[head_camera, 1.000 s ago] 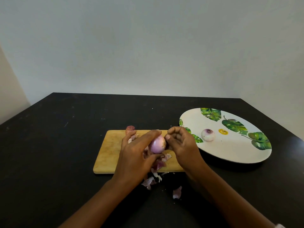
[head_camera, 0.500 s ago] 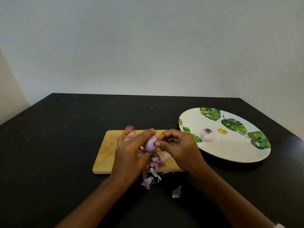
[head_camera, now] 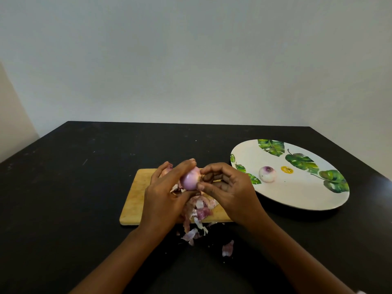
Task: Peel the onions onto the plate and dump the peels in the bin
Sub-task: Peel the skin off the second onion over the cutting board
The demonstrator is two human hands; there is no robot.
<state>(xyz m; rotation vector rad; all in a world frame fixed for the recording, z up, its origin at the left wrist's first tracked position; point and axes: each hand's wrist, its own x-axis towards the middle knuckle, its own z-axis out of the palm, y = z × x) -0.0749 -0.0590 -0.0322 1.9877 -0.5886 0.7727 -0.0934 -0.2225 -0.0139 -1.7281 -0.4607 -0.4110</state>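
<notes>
My left hand [head_camera: 163,198] grips a small pale purple onion [head_camera: 189,180] above the wooden cutting board [head_camera: 135,198]. My right hand [head_camera: 228,187] pinches the onion's right side with thumb and fingertips. A heap of purple and white peels [head_camera: 201,209] lies under my hands on the board and spills onto the table; one loose peel [head_camera: 228,248] lies apart. A peeled onion [head_camera: 267,174] sits on the white plate with green leaves [head_camera: 301,194] to the right. Part of another onion [head_camera: 167,169] shows behind my left hand. No bin is in view.
The black table [head_camera: 74,187] runs to a pale wall at the back. The plate's right side reaches near the table's right edge.
Both hands stay on the onion. The onion has turned a little between the fingers, and my right fingertips have shifted on its right side.
</notes>
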